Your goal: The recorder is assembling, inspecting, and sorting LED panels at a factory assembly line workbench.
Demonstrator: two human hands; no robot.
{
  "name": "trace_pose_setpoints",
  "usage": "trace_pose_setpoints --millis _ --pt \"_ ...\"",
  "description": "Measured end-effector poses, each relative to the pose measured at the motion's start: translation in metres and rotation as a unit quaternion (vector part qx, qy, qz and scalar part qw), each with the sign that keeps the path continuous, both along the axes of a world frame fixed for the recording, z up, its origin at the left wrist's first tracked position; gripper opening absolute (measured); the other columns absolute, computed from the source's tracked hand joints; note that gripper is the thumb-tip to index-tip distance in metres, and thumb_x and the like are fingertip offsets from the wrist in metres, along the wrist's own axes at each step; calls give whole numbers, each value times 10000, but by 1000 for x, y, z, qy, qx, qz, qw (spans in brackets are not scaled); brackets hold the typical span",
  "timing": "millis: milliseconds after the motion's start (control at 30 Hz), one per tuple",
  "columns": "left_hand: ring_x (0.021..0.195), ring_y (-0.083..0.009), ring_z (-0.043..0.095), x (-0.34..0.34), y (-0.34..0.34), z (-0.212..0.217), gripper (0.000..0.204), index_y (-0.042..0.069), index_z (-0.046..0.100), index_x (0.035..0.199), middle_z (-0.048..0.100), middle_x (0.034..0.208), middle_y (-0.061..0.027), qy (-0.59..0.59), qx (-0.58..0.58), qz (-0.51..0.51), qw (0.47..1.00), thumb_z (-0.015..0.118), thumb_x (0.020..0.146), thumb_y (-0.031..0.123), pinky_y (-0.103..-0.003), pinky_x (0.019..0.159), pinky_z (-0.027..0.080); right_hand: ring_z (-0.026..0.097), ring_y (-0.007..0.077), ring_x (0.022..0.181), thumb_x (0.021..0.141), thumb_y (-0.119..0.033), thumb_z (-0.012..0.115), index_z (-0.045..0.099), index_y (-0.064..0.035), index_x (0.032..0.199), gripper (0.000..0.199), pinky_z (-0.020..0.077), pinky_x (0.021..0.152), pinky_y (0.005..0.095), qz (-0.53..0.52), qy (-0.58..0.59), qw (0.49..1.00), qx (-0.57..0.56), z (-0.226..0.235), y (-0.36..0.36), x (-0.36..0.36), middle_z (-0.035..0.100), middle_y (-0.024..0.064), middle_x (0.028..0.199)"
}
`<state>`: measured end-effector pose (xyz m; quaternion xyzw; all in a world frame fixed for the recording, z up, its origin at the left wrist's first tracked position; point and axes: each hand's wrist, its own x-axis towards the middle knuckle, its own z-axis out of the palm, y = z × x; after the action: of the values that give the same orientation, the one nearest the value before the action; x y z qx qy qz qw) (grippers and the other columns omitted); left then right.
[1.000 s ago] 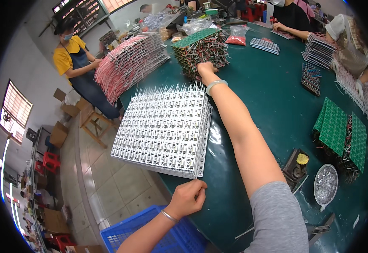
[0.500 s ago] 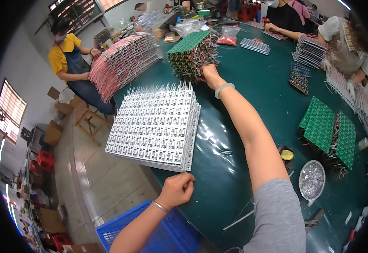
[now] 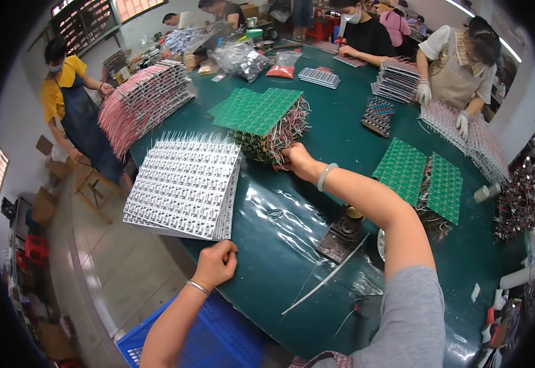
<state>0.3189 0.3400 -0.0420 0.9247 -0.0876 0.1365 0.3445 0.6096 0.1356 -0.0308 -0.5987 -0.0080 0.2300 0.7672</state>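
Note:
My right hand (image 3: 298, 162), with a pale bangle on its wrist, is closed on the near, wire-covered side of a stack of green circuit boards (image 3: 261, 111). Red, white and dark wires hang from that side, and the upper boards fan out to the left. The fingertips are partly hidden among the wires. My left hand (image 3: 216, 262) is curled into a fist at the table edge, with nothing seen in it. Just beyond it lies a stack of white circuit boards (image 3: 181, 184), thin pale wires sticking up along its far edge.
More green boards (image 3: 402, 172) stand on the green table (image 3: 273, 245) at right, near a dark metal block (image 3: 340, 238) and a white strip (image 3: 325, 281). A red-wired board stack (image 3: 148, 104) lies far left. Co-workers sit around. A blue crate (image 3: 200, 334) is below.
The view has turned right. My right hand and the green stack have come nearer, and its top boards now tilt and spread leftward. My left fist stays near the white stack's corner.

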Motion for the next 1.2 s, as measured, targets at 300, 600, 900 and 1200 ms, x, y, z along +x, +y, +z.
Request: trace_pose_setpoints --millis 300,600,900,1200 --pt "516 -212 555 -1 4 -1 65 64 612 824 555 620 -78 25 11 6 1000 625 773 25 -332 512 453 613 320 988 945 23 460 463 90 1122 189 570 876 540 30 24 999 -11 -5 -54 -38 557 182 1094" --pt "560 -227 585 -4 2 1 71 71 605 839 597 695 -77 14 -11 -1 1000 621 781 34 -337 538 471 618 259 955 917 -49 584 476 30 1186 300 574 829 412 18 36 993 -115 22 -79 -66 565 140 1098" --pt "691 -275 636 -10 10 -10 63 61 561 847 625 823 -112 -83 119 -28 989 596 798 42 -388 580 509 465 365 1226 868 -201 653 527 -29 1245 434 354 1053 466 -158 -660 647 -347 87 -47 -96 454 196 1359" --pt "950 -237 592 -21 1 63 436 73 595 1245 607 1003 -74 -304 382 101 867 599 808 77 -381 811 469 422 373 1308 908 -382 617 617 -76 1191 416 357 1075 481 -50 -626 658 -414 62 -38 -69 535 168 1320"
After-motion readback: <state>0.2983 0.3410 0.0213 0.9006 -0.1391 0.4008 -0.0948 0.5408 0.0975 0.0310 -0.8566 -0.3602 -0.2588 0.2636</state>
